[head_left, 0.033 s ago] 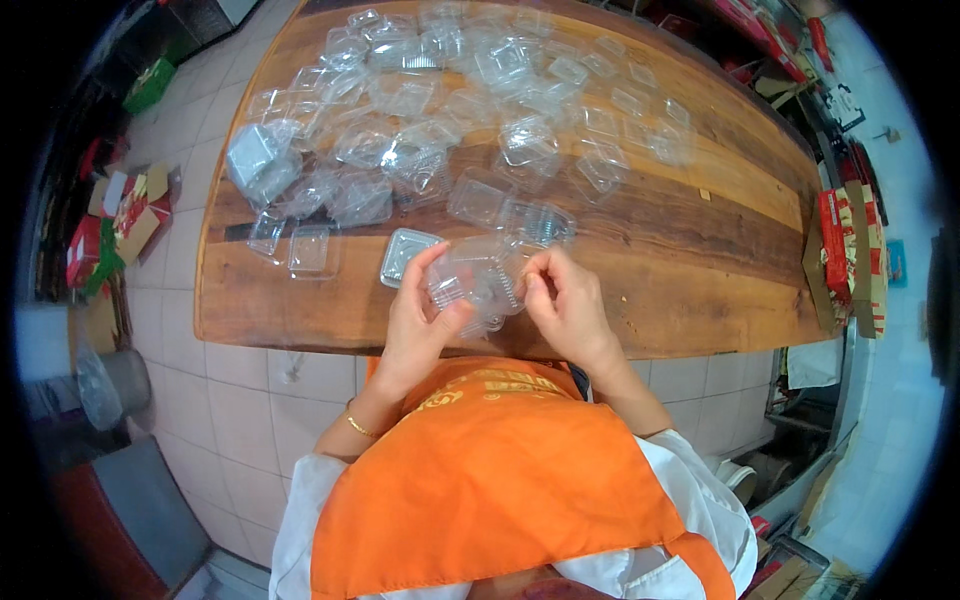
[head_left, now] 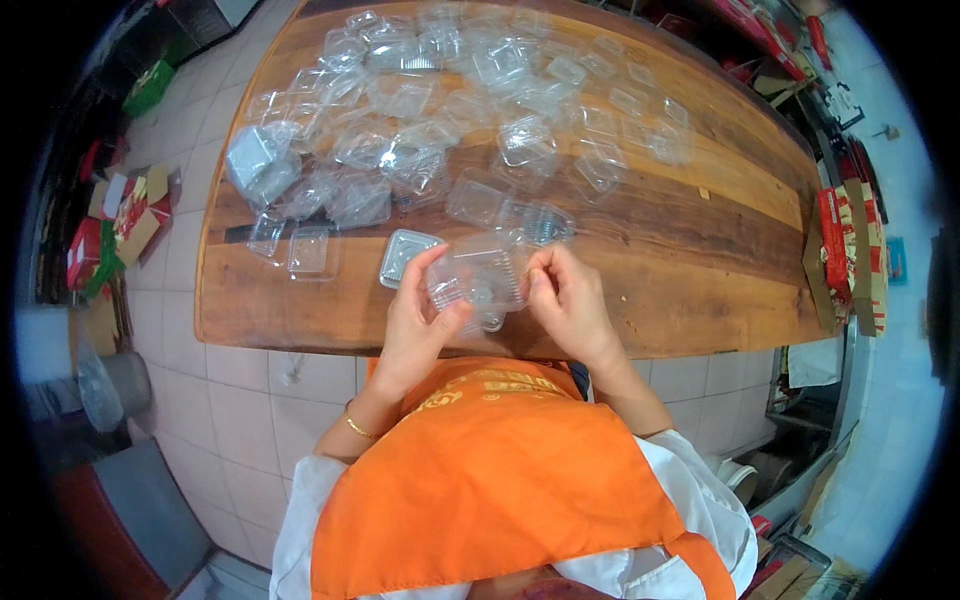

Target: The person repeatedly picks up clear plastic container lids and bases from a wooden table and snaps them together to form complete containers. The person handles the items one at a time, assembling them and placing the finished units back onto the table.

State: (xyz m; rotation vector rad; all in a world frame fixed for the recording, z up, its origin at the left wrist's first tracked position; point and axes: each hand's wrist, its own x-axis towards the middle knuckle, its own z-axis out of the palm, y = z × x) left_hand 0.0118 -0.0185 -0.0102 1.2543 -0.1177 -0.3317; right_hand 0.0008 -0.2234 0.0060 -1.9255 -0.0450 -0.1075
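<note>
A clear plastic clamshell container (head_left: 478, 268) is held above the near edge of the wooden table. My left hand (head_left: 420, 315) is closed round its left side, thumb in front and fingers behind. At the container's right edge my right hand (head_left: 570, 300) is closed in a pinch, thumb against the curled index finger. Whether it grips the rim or something thin there, I cannot make out. Just behind my left fingers lies a small clear tray with a pale sheen (head_left: 408, 256). Beyond the held container is another ribbed clear box (head_left: 545, 222), resting on the table.
Many clear plastic containers (head_left: 400, 95) are heaped over the far and left parts of the wooden table (head_left: 700, 260). A cardboard box with red packets (head_left: 840, 250) stands at its right edge. Another open box (head_left: 138, 215) is on the left. Tiled floor surrounds the table.
My right hand has shifted very slightly at the container's right edge, and the container looks turned a little. My left hand keeps its hold.
</note>
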